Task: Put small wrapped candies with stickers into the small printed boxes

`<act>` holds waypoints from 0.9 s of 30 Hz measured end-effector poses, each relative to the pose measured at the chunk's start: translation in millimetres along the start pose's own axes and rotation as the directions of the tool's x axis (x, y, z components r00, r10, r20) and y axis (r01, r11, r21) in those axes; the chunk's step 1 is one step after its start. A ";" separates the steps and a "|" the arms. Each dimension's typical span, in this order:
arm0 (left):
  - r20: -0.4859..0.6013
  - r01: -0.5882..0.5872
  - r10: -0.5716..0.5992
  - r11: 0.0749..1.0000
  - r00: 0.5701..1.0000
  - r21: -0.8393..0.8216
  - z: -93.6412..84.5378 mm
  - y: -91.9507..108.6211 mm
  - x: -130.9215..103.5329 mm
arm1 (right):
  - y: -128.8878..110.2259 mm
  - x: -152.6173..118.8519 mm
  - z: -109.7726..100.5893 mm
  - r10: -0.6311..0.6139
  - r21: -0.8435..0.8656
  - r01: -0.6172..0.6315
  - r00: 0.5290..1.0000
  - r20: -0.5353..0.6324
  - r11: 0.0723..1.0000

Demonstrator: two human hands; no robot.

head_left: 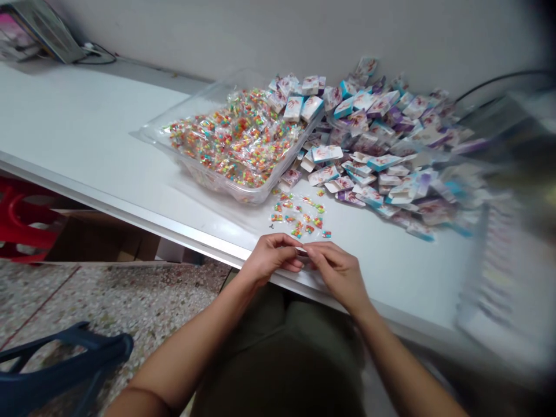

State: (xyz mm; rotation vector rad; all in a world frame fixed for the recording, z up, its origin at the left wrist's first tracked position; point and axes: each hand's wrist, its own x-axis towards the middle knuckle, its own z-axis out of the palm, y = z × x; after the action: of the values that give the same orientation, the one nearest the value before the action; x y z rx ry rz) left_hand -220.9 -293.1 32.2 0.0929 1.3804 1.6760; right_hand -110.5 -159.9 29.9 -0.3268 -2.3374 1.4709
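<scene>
My left hand (278, 255) and my right hand (332, 267) meet fingertip to fingertip above the front edge of the white table (208, 223). Both are closed in a pinch on something small and pale, mostly hidden by the fingers. Just beyond them lie several small clear packets (296, 233) with coloured pieces. A clear plastic tub (247, 194) full of similar packets (243, 136) stands behind, to the left. Behind and to the right spreads a heap of small white, blue and purple boxes (382, 162), some with open flaps.
A blurred white container (495, 289) is at the right. Cables (98, 55) and a stacked object (47, 29) sit at the far left. Below the table are a cardboard box (104, 234), a red stool (21, 214) and a dark blue stool (65, 359).
</scene>
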 end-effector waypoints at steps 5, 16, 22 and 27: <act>0.038 0.038 -0.037 0.999 0.999 -0.036 -5.5 -1.1 2.4 | -0.9 5.7 -3.7 -0.057 -0.156 0.062 0.998 0.039 0.986; 0.079 0.059 -0.051 0.993 0.996 -0.104 -10.2 -3.1 1.2 | -0.1 2.9 -12.9 -0.303 -0.444 0.383 0.922 0.241 0.810; 0.046 -0.003 0.008 0.994 0.999 -0.105 -9.7 -13.1 -0.9 | 8.3 -8.1 -9.2 -0.387 -0.570 0.486 0.874 0.294 0.663; 0.082 -0.062 0.067 0.996 0.994 -0.062 -12.0 -18.3 -2.2 | 16.9 -15.5 -10.8 -0.438 -0.586 0.522 0.850 0.294 0.619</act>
State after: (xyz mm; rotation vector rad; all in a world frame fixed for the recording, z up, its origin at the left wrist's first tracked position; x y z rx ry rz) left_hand -215.7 -304.5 14.2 0.1744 1.2762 1.7455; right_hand -91.8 -149.6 16.3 0.2427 -2.6797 0.3924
